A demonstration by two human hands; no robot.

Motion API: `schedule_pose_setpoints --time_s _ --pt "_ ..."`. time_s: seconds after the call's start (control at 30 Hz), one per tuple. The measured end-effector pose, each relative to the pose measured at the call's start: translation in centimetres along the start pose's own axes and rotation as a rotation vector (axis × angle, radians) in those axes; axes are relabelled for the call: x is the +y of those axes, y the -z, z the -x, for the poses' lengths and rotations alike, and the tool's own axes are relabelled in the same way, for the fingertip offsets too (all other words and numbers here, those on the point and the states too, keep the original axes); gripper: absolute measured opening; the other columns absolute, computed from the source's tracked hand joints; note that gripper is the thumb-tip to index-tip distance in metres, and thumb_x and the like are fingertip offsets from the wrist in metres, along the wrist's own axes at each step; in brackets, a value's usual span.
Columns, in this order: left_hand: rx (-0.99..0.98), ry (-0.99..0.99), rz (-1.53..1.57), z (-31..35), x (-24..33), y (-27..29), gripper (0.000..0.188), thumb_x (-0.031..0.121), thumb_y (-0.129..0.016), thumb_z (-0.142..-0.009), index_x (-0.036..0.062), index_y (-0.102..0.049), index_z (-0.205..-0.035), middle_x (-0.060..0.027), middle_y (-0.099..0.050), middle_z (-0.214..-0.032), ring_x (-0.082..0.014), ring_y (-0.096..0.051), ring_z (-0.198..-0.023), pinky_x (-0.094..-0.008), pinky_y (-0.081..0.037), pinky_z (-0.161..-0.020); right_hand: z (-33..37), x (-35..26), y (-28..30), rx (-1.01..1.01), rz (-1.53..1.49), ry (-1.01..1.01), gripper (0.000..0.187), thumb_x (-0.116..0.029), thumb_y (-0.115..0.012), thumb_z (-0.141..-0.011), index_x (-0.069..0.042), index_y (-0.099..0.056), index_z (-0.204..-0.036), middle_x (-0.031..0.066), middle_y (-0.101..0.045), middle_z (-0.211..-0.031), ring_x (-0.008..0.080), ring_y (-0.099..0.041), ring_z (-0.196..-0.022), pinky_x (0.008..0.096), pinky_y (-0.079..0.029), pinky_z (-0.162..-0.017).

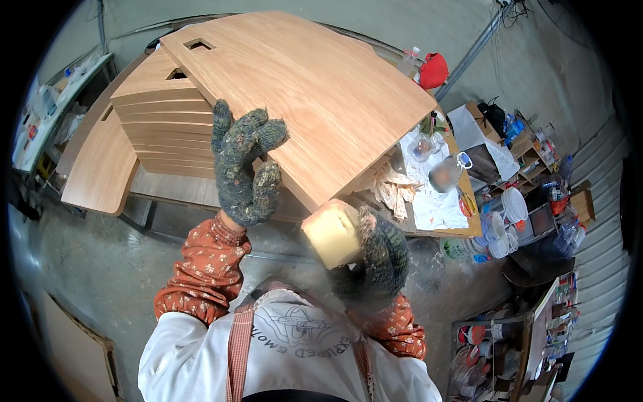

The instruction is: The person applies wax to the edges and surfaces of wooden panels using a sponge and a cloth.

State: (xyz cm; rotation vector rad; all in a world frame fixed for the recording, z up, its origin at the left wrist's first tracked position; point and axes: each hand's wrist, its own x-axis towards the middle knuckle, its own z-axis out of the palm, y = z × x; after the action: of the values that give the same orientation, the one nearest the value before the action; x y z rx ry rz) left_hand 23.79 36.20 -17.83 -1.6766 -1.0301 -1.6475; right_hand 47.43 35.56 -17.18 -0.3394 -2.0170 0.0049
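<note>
A large wood-grain panel [301,87] with a small rectangular cutout lies askew on top of a stack of similar boards [167,130]. My left hand [246,164], in a dark knitted work glove, is over the panel's near left edge. Its fingers are spread and partly bent, with nothing visible in them; whether they touch the edge I cannot tell. In my right hand [378,258], gloved alike, is a pale yellow sponge block [333,234] with a worn, pinkish rim. The block is held just in front of the panel's near corner, and the hand is slightly blurred.
To the right, a side table holds white paper [429,201], a crumpled rag [394,187], a clear jar [444,175] and yellow-handled scissors [467,204]. White buckets [514,204] and cluttered shelves stand beyond. Another board [100,167] sticks out at the left of the stack.
</note>
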Motion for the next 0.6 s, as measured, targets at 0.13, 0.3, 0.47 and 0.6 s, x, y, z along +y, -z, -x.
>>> schedule_pose_setpoints --time_s 0.13,0.3,0.47,0.6 --pt "-0.065 -0.026 -0.053 -0.3 0.2 0.4 0.042 0.022 -0.049 -0.089 0.0069 -0.045 -0.128 -0.0076 -0.067 -0.105 -0.0263 -0.05 -0.119 -0.0534 -0.009 -0.114 0.4 -0.1 0.2 0.009 -0.026 0.012 0.066 -0.031 -0.077 -0.072 -0.003 -0.05 -0.126 0.0206 -0.057 -0.113 0.0394 -0.062 -0.096 0.0467 -0.052 -0.079" --pt "-0.003 -0.03 0.038 0.3 -0.3 0.0 0.044 0.021 -0.048 -0.09 0.0074 -0.04 -0.132 -0.0084 -0.067 -0.106 -0.0252 -0.048 -0.124 -0.0525 -0.005 -0.114 -0.4 0.0 -0.1 -0.005 -0.097 0.04 0.066 -0.033 -0.076 -0.073 -0.003 -0.051 -0.126 0.0213 -0.056 -0.113 0.0383 -0.062 -0.095 0.0466 -0.052 -0.08" --pt "-0.086 -0.021 -0.034 -0.1 0.1 0.7 0.045 0.02 -0.048 -0.091 0.0082 -0.038 -0.133 -0.0089 -0.067 -0.106 -0.0257 -0.048 -0.124 -0.0532 -0.004 -0.114 0.0 -0.2 0.1 0.012 -0.11 0.025 0.06 -0.019 -0.073 -0.074 0.002 -0.049 -0.125 0.0219 -0.059 -0.112 0.0353 -0.062 -0.097 0.0429 -0.05 -0.084" --pt "-0.07 0.005 -0.005 0.0 0.1 0.4 0.045 0.02 -0.048 -0.091 0.0091 -0.037 -0.133 -0.0094 -0.067 -0.107 -0.0272 -0.047 -0.124 -0.0542 -0.004 -0.114 -0.2 -0.1 0.0 0.019 -0.112 0.019 0.057 -0.023 -0.071 -0.076 -0.001 -0.051 -0.124 0.0208 -0.059 -0.112 0.0354 -0.062 -0.096 0.0429 -0.05 -0.082"
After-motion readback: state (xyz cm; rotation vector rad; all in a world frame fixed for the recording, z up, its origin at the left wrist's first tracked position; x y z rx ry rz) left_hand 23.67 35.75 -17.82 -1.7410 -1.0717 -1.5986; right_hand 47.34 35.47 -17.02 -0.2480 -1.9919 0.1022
